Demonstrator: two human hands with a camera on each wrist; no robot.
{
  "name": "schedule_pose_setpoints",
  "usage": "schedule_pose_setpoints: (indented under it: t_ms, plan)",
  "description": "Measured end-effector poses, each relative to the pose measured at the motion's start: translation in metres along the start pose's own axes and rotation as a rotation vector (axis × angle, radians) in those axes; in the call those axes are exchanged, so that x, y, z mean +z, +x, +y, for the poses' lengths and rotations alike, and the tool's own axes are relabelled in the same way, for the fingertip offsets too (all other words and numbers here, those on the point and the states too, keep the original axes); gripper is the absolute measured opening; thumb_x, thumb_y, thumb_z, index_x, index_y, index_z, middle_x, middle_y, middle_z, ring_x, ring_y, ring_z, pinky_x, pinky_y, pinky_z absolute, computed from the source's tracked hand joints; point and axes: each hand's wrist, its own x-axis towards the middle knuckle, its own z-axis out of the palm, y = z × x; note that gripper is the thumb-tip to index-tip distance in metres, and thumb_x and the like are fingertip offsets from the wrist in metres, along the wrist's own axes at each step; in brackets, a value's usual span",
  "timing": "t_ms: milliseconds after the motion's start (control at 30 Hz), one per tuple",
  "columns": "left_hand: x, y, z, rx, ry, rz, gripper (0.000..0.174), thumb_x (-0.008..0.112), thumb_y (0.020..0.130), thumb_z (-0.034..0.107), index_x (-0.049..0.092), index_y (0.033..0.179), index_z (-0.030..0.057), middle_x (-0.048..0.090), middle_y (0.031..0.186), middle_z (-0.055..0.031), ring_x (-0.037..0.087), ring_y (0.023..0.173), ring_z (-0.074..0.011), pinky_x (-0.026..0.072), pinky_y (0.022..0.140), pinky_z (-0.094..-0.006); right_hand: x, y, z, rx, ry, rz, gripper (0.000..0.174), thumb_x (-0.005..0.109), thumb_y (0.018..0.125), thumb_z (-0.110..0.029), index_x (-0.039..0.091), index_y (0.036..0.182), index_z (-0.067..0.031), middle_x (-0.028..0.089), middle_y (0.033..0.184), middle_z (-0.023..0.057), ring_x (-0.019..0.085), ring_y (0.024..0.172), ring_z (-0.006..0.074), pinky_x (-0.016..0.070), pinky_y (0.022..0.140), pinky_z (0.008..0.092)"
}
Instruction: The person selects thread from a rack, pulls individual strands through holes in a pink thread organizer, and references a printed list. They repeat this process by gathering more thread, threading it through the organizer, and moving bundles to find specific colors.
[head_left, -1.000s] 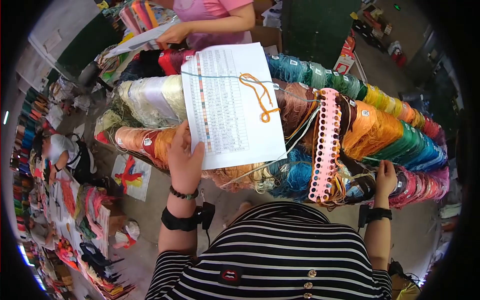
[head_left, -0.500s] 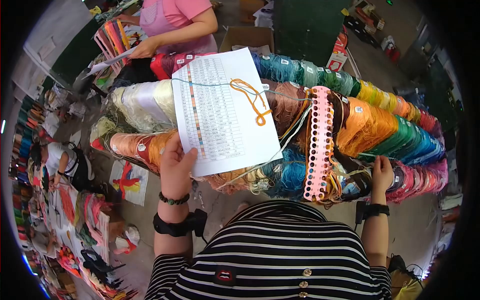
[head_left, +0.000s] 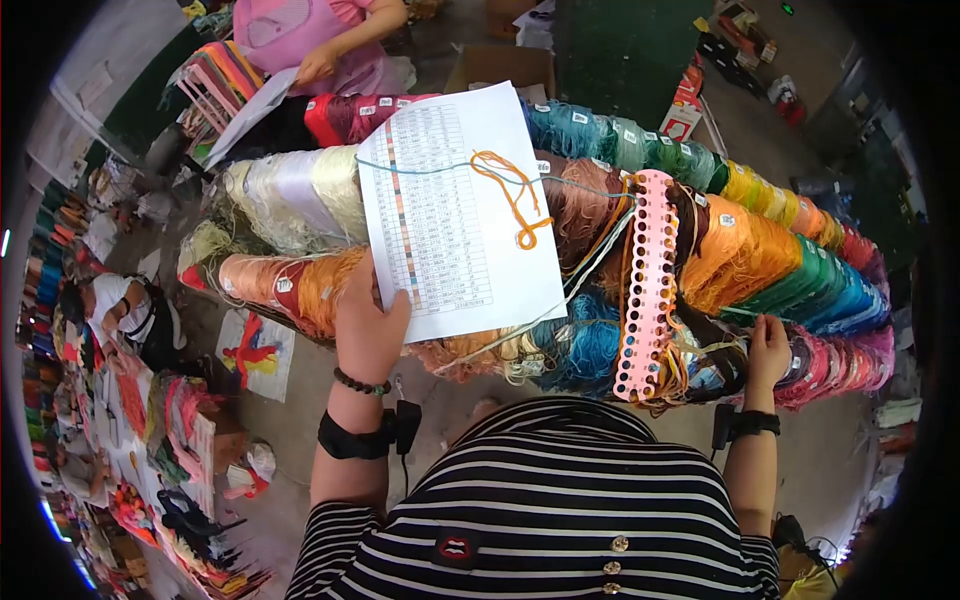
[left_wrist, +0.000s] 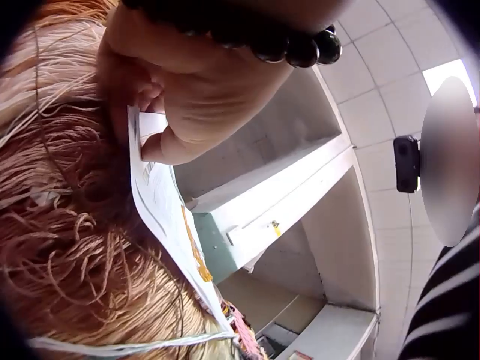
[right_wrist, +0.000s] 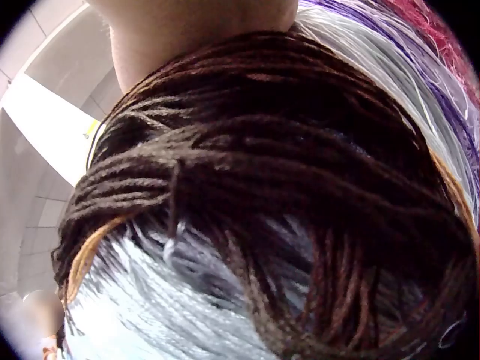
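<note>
My left hand [head_left: 368,325] pinches the lower left corner of a white printed sheet [head_left: 450,220] with a column of colour swatches, held up against the thread skeins. A loop of orange thread [head_left: 515,200] lies on the sheet. In the left wrist view the thumb and fingers [left_wrist: 187,97] clamp the sheet's edge [left_wrist: 161,202] over tan threads [left_wrist: 60,247]. A pink perforated strip [head_left: 648,285] with several threads tied in its holes hangs to the right of the sheet. My right hand [head_left: 768,350] reaches up into the skeins at the lower right. A dark brown skein [right_wrist: 262,187] covers its fingers.
A long rack of skeins [head_left: 800,260] in many colours runs from white at the left to orange, green, blue and pink at the right. A person in pink [head_left: 300,40] stands behind it with papers. Another person [head_left: 130,310] sits on the floor at the left among heaps of thread.
The sheet tilted slightly and came back to nearly the same place. The person in pink moved left behind the rack. Both my hands have kept their places.
</note>
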Motion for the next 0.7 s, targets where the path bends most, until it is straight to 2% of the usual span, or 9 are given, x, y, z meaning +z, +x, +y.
schedule_pose_setpoints:
  t_ms: [133, 167, 200, 233, 300, 467, 533, 600, 700]
  plan:
    - [0.002, -0.004, 0.000, 0.089, 0.671, 0.025, 0.066, 0.072, 0.078, 0.020, 0.047, 0.132, -0.0080, 0.059, 0.120, -0.0261, 0.057, 0.109, -0.0424, 0.0462, 0.096, -0.0447, -0.002, 0.003, 0.012, 0.122, 0.183, -0.142, 0.023, 0.064, 0.093, -0.024, 0.066, 0.093, -0.0015, 0.068, 0.081, 0.0110, 0.066, 0.075, 0.0219, 0.0501, 0.067, 0.0323]
    - [0.002, -0.002, -0.009, 0.304, 0.669, 0.088, 0.069, 0.072, 0.078, 0.022, 0.046, 0.134, -0.0078, 0.057, 0.125, -0.0270, 0.054, 0.115, -0.0423, 0.0441, 0.099, -0.0452, -0.013, 0.004, -0.008, 0.057, 0.120, -0.101, 0.021, 0.064, 0.092, -0.022, 0.067, 0.094, -0.0015, 0.068, 0.083, 0.0108, 0.065, 0.075, 0.0199, 0.0503, 0.068, 0.0309]
    - [0.006, 0.001, -0.008, 0.367, 0.692, 0.133, 0.063, 0.071, 0.079, 0.017, 0.049, 0.134, -0.0066, 0.059, 0.123, -0.0259, 0.058, 0.112, -0.0385, 0.0475, 0.096, -0.0412, -0.034, 0.010, -0.033, 0.280, 0.273, -0.190, 0.020, 0.064, 0.091, -0.021, 0.068, 0.095, -0.0015, 0.068, 0.085, 0.0098, 0.065, 0.077, 0.0179, 0.0505, 0.070, 0.0306]
    - [0.009, 0.003, -0.017, 0.288, 0.804, 0.130, 0.062, 0.069, 0.079, 0.014, 0.049, 0.134, -0.0069, 0.056, 0.129, -0.0263, 0.056, 0.117, -0.0386, 0.0455, 0.099, -0.0411, -0.026, 0.014, -0.002, 0.169, 0.269, -0.103, 0.021, 0.065, 0.090, -0.021, 0.069, 0.097, -0.0012, 0.068, 0.085, 0.0076, 0.065, 0.080, 0.0155, 0.0507, 0.071, 0.0294]
    - [0.004, 0.010, -0.029, 0.324, 0.781, 0.045, 0.062, 0.067, 0.080, 0.011, 0.047, 0.136, -0.0073, 0.055, 0.131, -0.0271, 0.055, 0.120, -0.0378, 0.0434, 0.101, -0.0410, -0.053, 0.028, -0.003, 0.267, 0.505, -0.054, 0.024, 0.067, 0.089, -0.021, 0.069, 0.100, 0.0000, 0.069, 0.086, 0.0056, 0.063, 0.080, 0.0124, 0.0499, 0.072, 0.0268]
    - [0.021, 0.009, -0.011, 0.135, 0.792, 0.038, 0.050, 0.058, 0.089, 0.014, 0.049, 0.134, -0.0047, 0.057, 0.128, -0.0229, 0.053, 0.119, -0.0374, 0.0391, 0.104, -0.0382, -0.109, 0.101, 0.082, 0.316, 0.546, 0.075, 0.024, 0.067, 0.089, -0.020, 0.069, 0.100, 0.0010, 0.068, 0.080, 0.0044, 0.060, 0.068, 0.0101, 0.0479, 0.061, 0.0270]
    - [0.050, -0.009, 0.059, 0.391, 1.152, 0.196, 0.045, 0.058, 0.092, 0.031, 0.063, 0.115, -0.0080, 0.066, 0.110, -0.0264, 0.063, 0.099, -0.0402, 0.0496, 0.090, -0.0425, -0.129, 0.139, 0.131, 0.327, 0.443, 0.098, 0.024, 0.067, 0.089, -0.021, 0.070, 0.097, 0.0009, 0.067, 0.076, 0.0045, 0.060, 0.066, 0.0111, 0.0477, 0.060, 0.0275]
    - [0.058, -0.006, 0.050, 0.365, 1.133, 0.198, 0.051, 0.060, 0.090, 0.038, 0.064, 0.115, -0.0059, 0.065, 0.113, -0.0251, 0.063, 0.104, -0.0389, 0.0481, 0.093, -0.0427, -0.147, 0.179, 0.177, 0.329, 0.366, 0.102, 0.023, 0.067, 0.088, -0.021, 0.071, 0.094, 0.0007, 0.067, 0.074, 0.0046, 0.060, 0.064, 0.0120, 0.0476, 0.059, 0.0281]
    - [0.073, -0.014, 0.046, 0.127, 0.849, 0.246, 0.053, 0.062, 0.089, 0.040, 0.063, 0.118, -0.0039, 0.064, 0.117, -0.0243, 0.060, 0.111, -0.0368, 0.0442, 0.099, -0.0434, -0.161, 0.234, 0.233, 0.321, 0.324, 0.026, 0.021, 0.067, 0.088, -0.020, 0.072, 0.092, -0.0001, 0.067, 0.072, 0.0048, 0.060, 0.062, 0.0126, 0.0474, 0.058, 0.0289]
